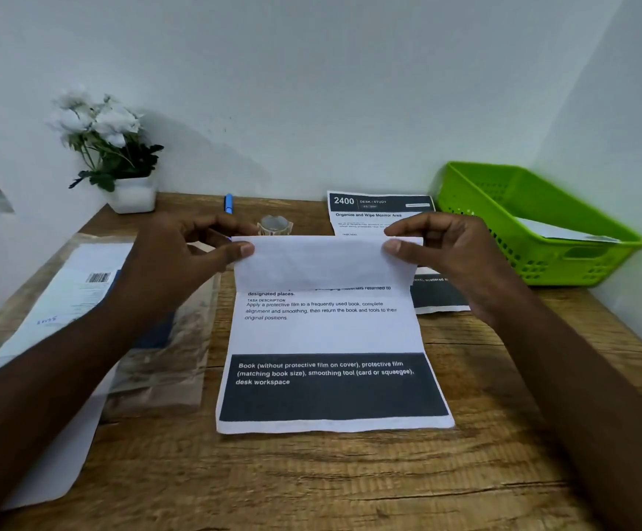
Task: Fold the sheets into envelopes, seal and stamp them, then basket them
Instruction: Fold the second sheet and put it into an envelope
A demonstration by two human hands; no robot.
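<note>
Together, left hand and right hand pinch the sheet's folded-over top edge.

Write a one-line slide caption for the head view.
Both hands, left hand and right hand, pinch the printed white paper sheet, folding its far edge over near a green plastic basket.

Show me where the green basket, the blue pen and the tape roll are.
green basket [465, 208]: head view, on its left wall.
blue pen [228, 204]: head view, on its barrel.
tape roll [274, 225]: head view, on its top ring.
</note>
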